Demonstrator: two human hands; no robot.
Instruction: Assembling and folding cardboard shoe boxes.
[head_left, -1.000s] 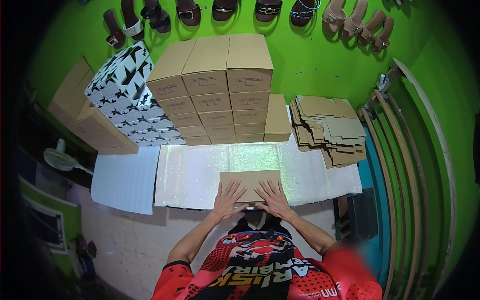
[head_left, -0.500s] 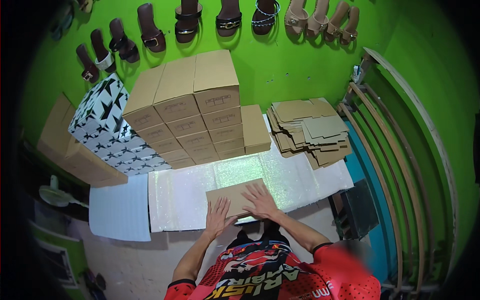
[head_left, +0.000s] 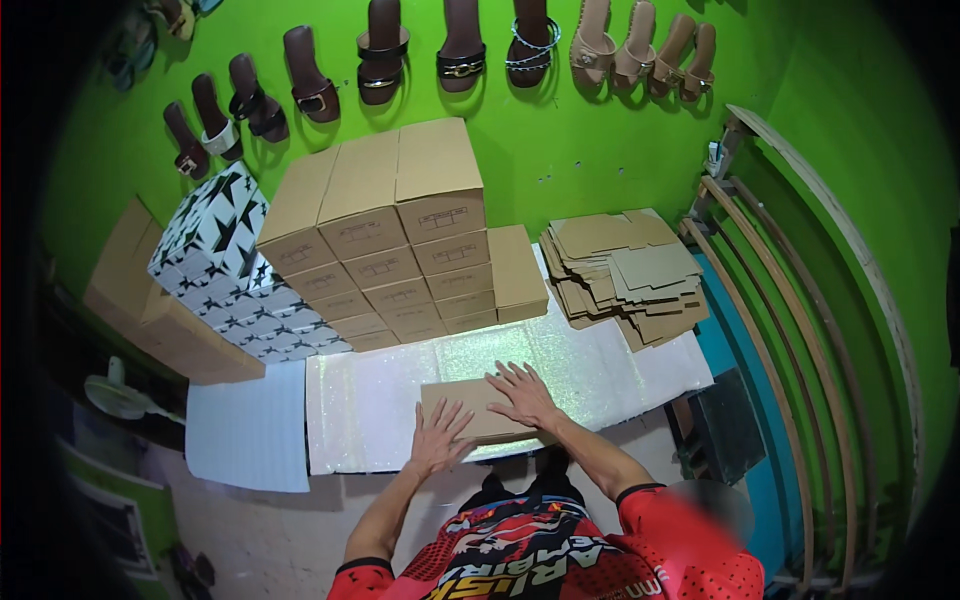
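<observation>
A closed brown cardboard box [head_left: 457, 392] lies on the shiny white table covering [head_left: 375, 400], close to the near edge and in front of me. My left hand [head_left: 440, 437] rests flat on its left part, fingers spread. Across the right part of the box lies my right hand [head_left: 524, 397], also palm down with fingers apart, its fingertips reaching the far edge. Neither hand grips anything. Part of the box's top is hidden beneath both hands.
Stacked brown boxes [head_left: 385, 270] stand at the back, with star-patterned boxes [head_left: 240, 310] to their left. Flattened cardboard pieces [head_left: 630, 270] are piled back right. Sandals [head_left: 460, 60] hang on the green wall. A wooden rack [head_left: 790, 300] stands right, a fan [head_left: 120, 390] left.
The box's top looks shallower, its far edge now closer to me. Both hands stay on it, the right one's fingers now at that far edge. The whole view has shifted slightly.
</observation>
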